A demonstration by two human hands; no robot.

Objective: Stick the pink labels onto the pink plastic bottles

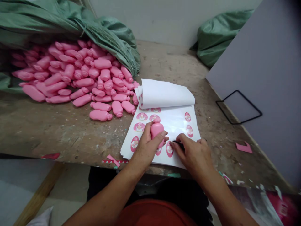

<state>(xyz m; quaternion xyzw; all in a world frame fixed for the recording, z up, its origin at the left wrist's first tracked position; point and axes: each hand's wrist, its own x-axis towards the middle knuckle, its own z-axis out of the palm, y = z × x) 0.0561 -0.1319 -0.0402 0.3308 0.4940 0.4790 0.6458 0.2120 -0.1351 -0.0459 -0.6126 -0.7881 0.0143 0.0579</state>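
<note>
My left hand [147, 144] grips a small pink plastic bottle [157, 129], held over a stack of white sticker sheets [175, 121] near the table's front edge. Pink oval labels [139, 127] are printed on the top sheet, whose upper part is folded back. Resting on the sheet just right of the bottle, my right hand [194, 153] pinches a small dark tool [179, 144], its tip at a label [169, 149]. What kind of tool it is cannot be made out.
Many pink bottles [70, 75] spill from a green sack [70, 22] at the back left of the worn table [58, 131]. Another green sack [216, 34] lies at the back right. A grey board [265, 78] with a black wire frame [238, 106] leans on the right.
</note>
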